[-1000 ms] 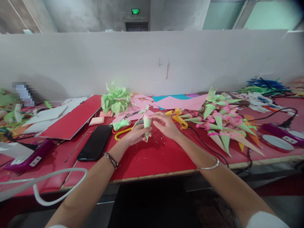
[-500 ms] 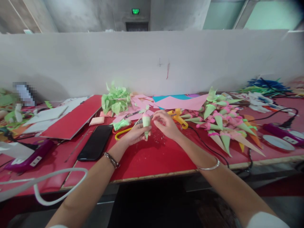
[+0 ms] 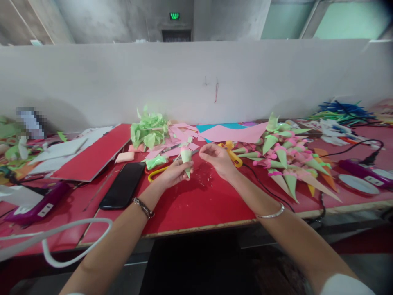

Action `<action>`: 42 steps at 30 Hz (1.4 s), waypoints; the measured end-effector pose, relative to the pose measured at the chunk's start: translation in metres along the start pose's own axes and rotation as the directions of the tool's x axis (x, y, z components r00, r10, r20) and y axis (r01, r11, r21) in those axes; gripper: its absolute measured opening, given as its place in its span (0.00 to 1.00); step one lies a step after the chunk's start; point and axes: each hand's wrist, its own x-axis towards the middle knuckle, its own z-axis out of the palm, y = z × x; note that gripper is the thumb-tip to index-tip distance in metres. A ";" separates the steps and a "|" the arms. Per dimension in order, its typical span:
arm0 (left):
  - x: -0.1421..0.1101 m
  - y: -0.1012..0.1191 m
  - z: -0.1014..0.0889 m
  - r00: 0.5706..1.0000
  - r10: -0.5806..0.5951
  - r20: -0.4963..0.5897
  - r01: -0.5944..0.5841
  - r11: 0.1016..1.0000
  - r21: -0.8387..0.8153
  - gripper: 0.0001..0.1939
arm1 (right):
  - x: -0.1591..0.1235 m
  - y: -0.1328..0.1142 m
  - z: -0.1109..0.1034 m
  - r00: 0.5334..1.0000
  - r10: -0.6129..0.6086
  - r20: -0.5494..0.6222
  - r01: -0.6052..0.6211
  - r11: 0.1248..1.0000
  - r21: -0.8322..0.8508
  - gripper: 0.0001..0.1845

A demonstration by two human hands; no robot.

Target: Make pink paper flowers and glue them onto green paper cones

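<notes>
My left hand [image 3: 175, 173] is closed around a small pale green paper cone [image 3: 186, 157], its point down and its pink rim up. The thumb lies across the cone's lower front. Just to the right and apart from the cone, my right hand [image 3: 217, 159] is raised with thumb and fingertips drawn together; whatever they may pinch is too small to make out. Behind my right hand lies a yellow glue gun [image 3: 233, 154], partly hidden. Yellow-handled scissors [image 3: 157, 173] rest behind my left hand, partly covered by it.
Finished-looking green and pink paper cones [image 3: 284, 157] are heaped at right. A black phone [image 3: 123, 186] lies left of my hands. Crumpled green paper [image 3: 149, 129] and pink sheets [image 3: 233, 132] sit behind. Purple power strips [image 3: 39, 203] flank the red table [image 3: 196, 213].
My left hand has shifted the cone slightly left and tilted it. The right hand's fingertips have moved a little to the right and drawn closer together, widening the gap to the cone.
</notes>
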 end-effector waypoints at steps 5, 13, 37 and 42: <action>0.000 0.001 0.001 1.000 -0.006 0.001 0.006 1.000 0.022 0.06 | -0.001 -0.002 0.001 0.997 0.064 -0.031 -0.065 0.997 -0.045 0.10; 0.000 0.001 0.001 1.000 0.003 0.014 -0.003 1.000 0.019 0.07 | 0.000 -0.001 0.000 0.995 0.090 -0.051 -0.092 0.995 -0.048 0.09; 0.002 -0.002 -0.001 1.000 0.020 0.016 -0.020 1.000 0.023 0.07 | 0.000 0.000 0.000 0.996 0.072 -0.049 -0.074 0.996 -0.041 0.07; 0.000 -0.002 -0.001 1.000 0.014 0.017 -0.014 1.000 0.026 0.08 | -0.001 0.000 0.000 0.993 0.111 -0.030 -0.107 0.989 0.100 0.07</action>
